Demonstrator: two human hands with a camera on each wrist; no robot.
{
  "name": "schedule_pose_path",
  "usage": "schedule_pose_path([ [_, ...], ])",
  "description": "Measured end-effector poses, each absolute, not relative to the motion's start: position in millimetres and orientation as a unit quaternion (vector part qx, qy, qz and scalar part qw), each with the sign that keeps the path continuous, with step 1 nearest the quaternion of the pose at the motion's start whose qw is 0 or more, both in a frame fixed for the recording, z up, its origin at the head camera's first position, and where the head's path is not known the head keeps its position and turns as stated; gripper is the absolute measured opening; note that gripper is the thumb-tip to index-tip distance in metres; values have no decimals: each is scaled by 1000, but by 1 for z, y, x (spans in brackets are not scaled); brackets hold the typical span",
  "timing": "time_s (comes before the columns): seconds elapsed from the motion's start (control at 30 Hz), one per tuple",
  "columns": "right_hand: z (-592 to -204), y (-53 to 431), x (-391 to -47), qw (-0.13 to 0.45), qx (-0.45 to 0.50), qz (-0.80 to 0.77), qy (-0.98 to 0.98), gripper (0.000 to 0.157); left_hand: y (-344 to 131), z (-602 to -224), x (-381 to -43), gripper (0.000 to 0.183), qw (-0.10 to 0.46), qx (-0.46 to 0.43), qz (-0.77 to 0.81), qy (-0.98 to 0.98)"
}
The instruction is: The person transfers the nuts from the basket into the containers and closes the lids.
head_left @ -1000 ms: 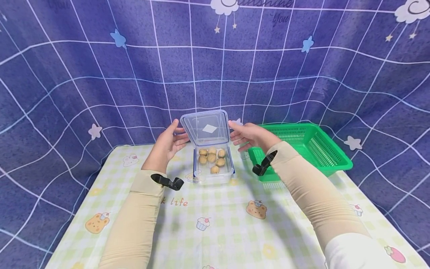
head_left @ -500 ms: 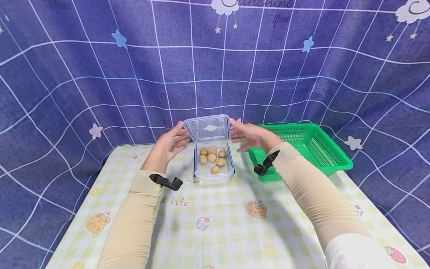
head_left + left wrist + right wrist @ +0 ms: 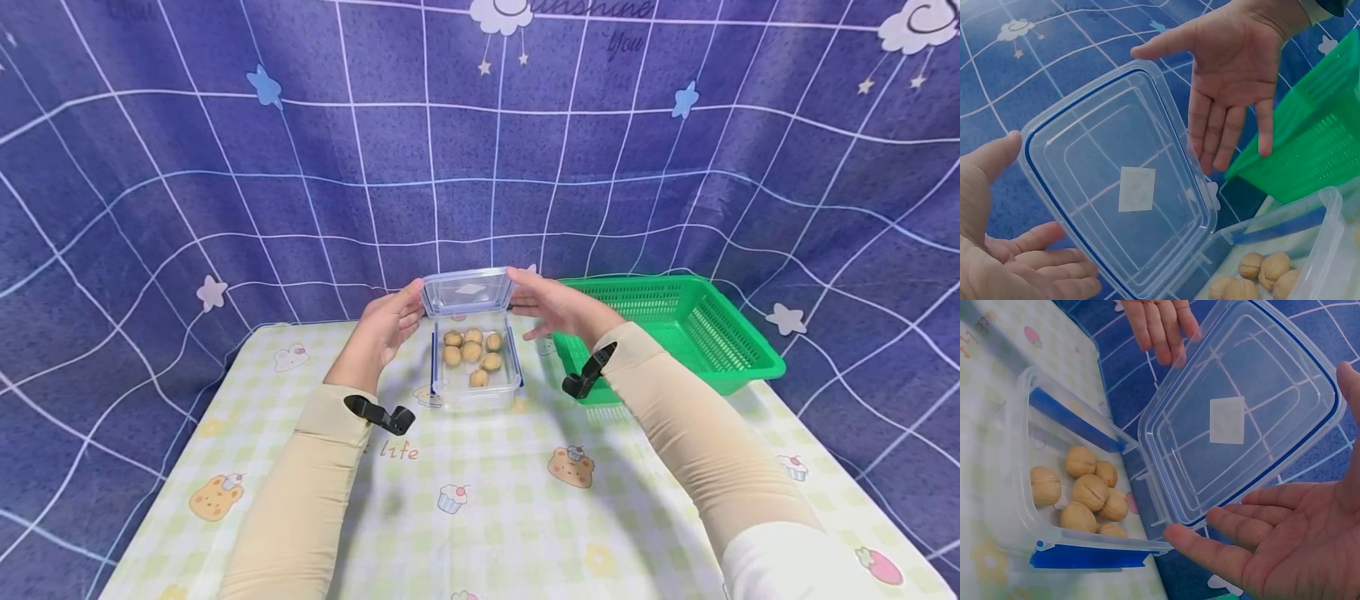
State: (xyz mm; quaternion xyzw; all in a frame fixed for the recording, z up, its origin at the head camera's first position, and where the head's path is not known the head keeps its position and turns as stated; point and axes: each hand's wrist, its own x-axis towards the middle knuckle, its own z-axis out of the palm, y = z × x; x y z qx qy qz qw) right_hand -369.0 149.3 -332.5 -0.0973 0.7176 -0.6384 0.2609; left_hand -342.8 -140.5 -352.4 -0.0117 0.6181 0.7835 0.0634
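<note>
A clear plastic food container (image 3: 477, 398) with blue side clips stands on the table, several walnuts (image 3: 472, 351) lying inside. Its hinged lid (image 3: 467, 293) is raised at the back and tilts over the box, a white label in its middle. At the lid's left edge is my left hand (image 3: 381, 331), the thumb touching the upper corner and the fingers extended alongside. My right hand (image 3: 561, 305) is on the opposite edge, thumb at the other upper corner. In the right wrist view, the fingers (image 3: 1235, 534) of that hand lie loosely extended by the lid's side.
To the right of the container sits a green slotted basket (image 3: 693, 337), partly behind my right forearm. A checked cloth with printed cartoons covers the table (image 3: 510, 517). Behind it hangs a blue gridded curtain (image 3: 480, 150).
The lid has swung down and forward toward the box. Both hands have moved with it, the left also shifting right. The container, walnuts and basket have stayed in place.
</note>
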Motion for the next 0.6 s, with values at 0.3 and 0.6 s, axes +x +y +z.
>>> schedule_pose_path([
  [0.3, -341, 146, -363, 238, -108, -640, 723, 80, -144, -362, -340, 69, 72, 12, 758, 648],
  [0.6, -359, 137, -345, 184, -98, -678, 705, 78, -142, -385, -335, 37, 35, 19, 725, 688],
])
